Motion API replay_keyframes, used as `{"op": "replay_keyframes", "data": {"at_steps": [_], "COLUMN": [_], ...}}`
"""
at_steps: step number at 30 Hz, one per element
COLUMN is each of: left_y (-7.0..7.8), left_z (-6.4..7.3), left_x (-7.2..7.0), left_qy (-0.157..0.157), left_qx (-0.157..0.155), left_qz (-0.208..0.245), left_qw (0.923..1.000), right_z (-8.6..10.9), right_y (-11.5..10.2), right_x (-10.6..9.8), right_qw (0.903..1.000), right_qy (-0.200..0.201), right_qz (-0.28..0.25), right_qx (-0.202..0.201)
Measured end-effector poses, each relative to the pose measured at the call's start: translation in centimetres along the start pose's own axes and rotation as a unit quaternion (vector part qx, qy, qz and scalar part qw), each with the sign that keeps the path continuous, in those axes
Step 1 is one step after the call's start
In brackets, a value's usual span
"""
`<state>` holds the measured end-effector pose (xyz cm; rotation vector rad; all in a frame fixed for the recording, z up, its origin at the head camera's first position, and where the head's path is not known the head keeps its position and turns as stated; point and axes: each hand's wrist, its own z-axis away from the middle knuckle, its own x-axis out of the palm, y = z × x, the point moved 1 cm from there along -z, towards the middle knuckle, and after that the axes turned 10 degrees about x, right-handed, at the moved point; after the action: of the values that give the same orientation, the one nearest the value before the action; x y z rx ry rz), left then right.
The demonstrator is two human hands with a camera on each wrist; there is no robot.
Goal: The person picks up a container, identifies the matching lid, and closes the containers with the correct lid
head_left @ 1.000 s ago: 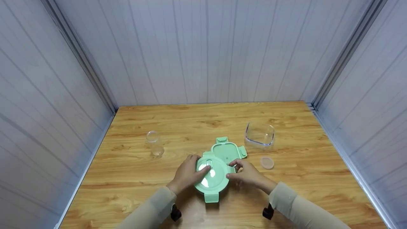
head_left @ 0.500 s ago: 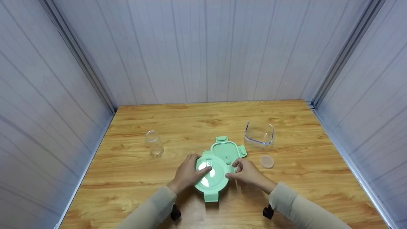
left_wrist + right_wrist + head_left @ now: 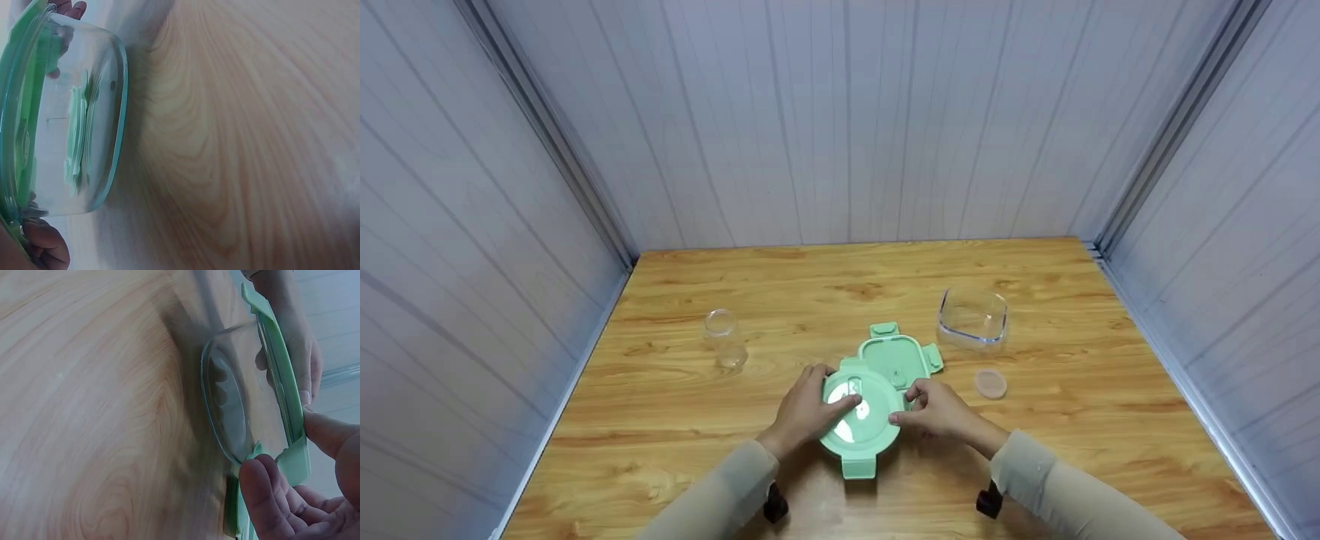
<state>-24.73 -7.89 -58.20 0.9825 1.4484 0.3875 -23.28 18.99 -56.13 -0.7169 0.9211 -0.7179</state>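
A round glass food container (image 3: pixel 98 185) wears a pale green lid (image 3: pixel 861 431) with flap latches on its sides. My left hand (image 3: pixel 804 411) grips its left side, thumb lying across the lid top and fingers around the far edge. At the right side, my right hand (image 3: pixel 943 409) pinches the lid's side latch (image 3: pixel 295 464). The right thumb presses on the lid's edge and the fingers curl beneath the latch, which slants downward in the right wrist view. The latch nearest the body (image 3: pixel 859 469) sticks outward.
Just behind the container lies a squarish green lid (image 3: pixel 894 356), partly covered by it. A square glass container (image 3: pixel 973 319) stands at back right, with a small round translucent lid (image 3: pixel 991 384) in front. A clear glass jar (image 3: pixel 726 339) stands to the left.
My right thumb has slid slightly left onto the lid's rim, and less of the right latch shows past the fingers. The left hand and the container stay put.
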Motion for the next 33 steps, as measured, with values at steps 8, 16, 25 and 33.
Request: {"op": "replay_keyframes", "data": {"at_steps": [8,16,25,33], "left_y": [0.02,-0.09,-0.25,-0.1], "left_z": [-0.18,-0.12,0.02,-0.08], "left_x": [-0.05,0.12,0.19,0.35], "left_qy": [-0.001,0.007,0.017,0.016], "left_qx": [0.001,0.003,0.008,0.0], "left_qz": [0.011,0.027,0.027,0.036], "left_qw": [0.9999,0.9996,0.9994,0.9992], "right_z": [-0.24,-0.28,-0.52,-0.64], "right_y": [-0.13,-0.23,-0.11,-0.19], "right_x": [-0.21,-0.23,0.08,0.0], "right_qw": [0.9993,0.9976,0.9938,0.9911], "right_qy": [-0.028,-0.046,-0.064,-0.073], "right_qz": [-0.025,-0.05,-0.091,-0.11], "right_qx": [0.004,0.011,0.002,0.014]}}
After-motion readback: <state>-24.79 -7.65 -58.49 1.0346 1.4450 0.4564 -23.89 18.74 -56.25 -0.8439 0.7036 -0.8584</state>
